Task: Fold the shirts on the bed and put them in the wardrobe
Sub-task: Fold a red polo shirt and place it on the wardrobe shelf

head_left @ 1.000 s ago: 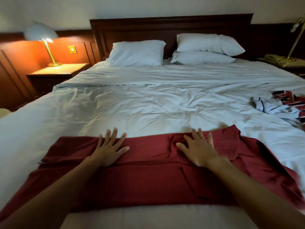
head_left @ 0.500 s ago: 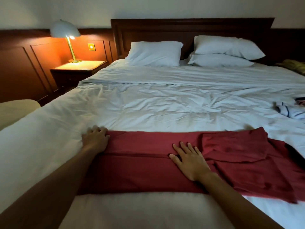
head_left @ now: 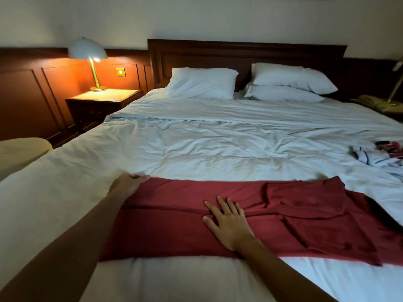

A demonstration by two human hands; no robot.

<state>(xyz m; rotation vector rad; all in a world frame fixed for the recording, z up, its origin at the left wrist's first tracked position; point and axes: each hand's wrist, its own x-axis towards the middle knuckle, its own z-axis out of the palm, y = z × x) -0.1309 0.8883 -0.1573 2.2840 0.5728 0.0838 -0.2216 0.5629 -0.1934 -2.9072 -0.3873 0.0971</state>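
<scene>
Lit lamp [head_left: 87, 49] on nightstand [head_left: 104, 99], three white pillows [head_left: 202, 82]; dark headboard [head_left: 239, 54]

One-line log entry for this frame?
phase: folding | left hand: grips end of red shirt | right hand: flat on shirt | striped garment: crumpled

No writing, label, brand or number can be read. The red shirt [head_left: 174, 227] under the fingers [head_left: 222, 204] of the right hand [head_left: 230, 227] shows plain cloth. The striped shirts [head_left: 380, 155], well to the right of them, are too blurred to tell.

- My red shirt [head_left: 174, 225] is soft matt cloth.
- The bed [head_left: 218, 144] sheet is wrinkled white cotton-like fabric.
- The headboard [head_left: 239, 55] is dark polished wood.
- The lamp [head_left: 91, 62] stem is shiny brass-coloured metal.
</scene>
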